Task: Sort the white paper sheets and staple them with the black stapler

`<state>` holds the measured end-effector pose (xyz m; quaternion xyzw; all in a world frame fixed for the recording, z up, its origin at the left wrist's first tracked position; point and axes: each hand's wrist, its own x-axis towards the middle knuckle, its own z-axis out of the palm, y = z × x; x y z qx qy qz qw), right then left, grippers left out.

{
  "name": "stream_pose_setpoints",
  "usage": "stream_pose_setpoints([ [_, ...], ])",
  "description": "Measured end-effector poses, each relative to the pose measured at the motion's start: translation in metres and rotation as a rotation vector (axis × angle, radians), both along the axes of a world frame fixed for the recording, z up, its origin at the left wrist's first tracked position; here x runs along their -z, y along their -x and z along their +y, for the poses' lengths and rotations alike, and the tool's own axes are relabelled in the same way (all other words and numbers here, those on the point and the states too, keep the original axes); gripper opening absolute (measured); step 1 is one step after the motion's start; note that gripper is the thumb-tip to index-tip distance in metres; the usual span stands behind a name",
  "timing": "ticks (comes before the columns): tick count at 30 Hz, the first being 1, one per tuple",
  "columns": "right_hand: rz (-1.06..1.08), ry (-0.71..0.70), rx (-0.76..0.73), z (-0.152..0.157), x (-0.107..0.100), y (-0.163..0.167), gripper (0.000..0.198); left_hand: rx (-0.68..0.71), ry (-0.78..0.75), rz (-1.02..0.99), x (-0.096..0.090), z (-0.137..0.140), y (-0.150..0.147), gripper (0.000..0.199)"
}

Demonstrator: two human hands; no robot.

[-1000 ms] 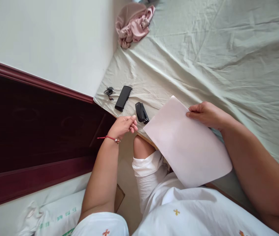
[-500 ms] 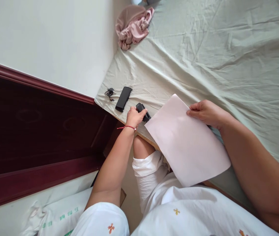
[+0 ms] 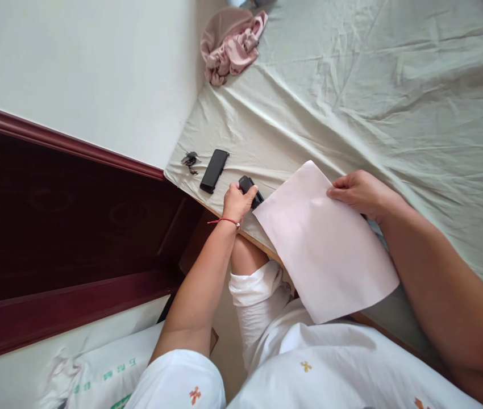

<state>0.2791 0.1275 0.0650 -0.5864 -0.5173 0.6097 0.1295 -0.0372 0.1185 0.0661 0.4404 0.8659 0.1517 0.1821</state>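
Head view showed a black stapler [image 3: 252,188] lying on the pale green bedsheet [image 3: 352,85] at the near edge of the bed, just beside the corner of a sheet of white paper [image 3: 324,241]. The left hand [image 3: 237,201] lay over the stapler from the near side, its fingers curled together around the body so that only the far end and a strip toward the paper showed past the fingertips. The right hand [image 3: 361,193] held the paper at its far edge, thumb on top and the other fingers tucked under the sheet, pinching it; the paper slanted from the bed down over the person's lap. A red string bracelet [image 3: 223,221] circled the left wrist. Just left of the stapler lay a black phone [image 3: 214,170], and beyond it a small bunch of keys [image 3: 190,161] near the mattress corner. Well apart, against the white wall [image 3: 96,68], sat a crumpled pink cloth [image 3: 230,42]. A dark red wooden frame [image 3: 62,216] ran along the left.
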Motion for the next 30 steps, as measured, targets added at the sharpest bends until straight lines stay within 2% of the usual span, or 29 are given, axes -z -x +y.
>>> stream_pose_setpoints([
  [10, -0.048, 0.067, 0.006, 0.000, -0.008, 0.002, 0.010, -0.016, -0.047, -0.053, 0.005, -0.001, 0.001, 0.038],
  [20, 0.010, 0.037, 0.050, 0.000, 0.003, -0.002, 0.011, 0.025, -0.096, -0.022, 0.010, -0.004, 0.003, 0.038],
  [26, 0.026, 0.049, 0.065, 0.000, 0.001, -0.002, 0.010, 0.065, -0.100, 0.125, 0.012, 0.002, 0.013, 0.036],
  [30, 0.000, 0.052, 0.056, -0.001, -0.001, -0.003, 0.014, 0.242, -0.260, 0.171, 0.021, 0.006, 0.022, 0.043],
])
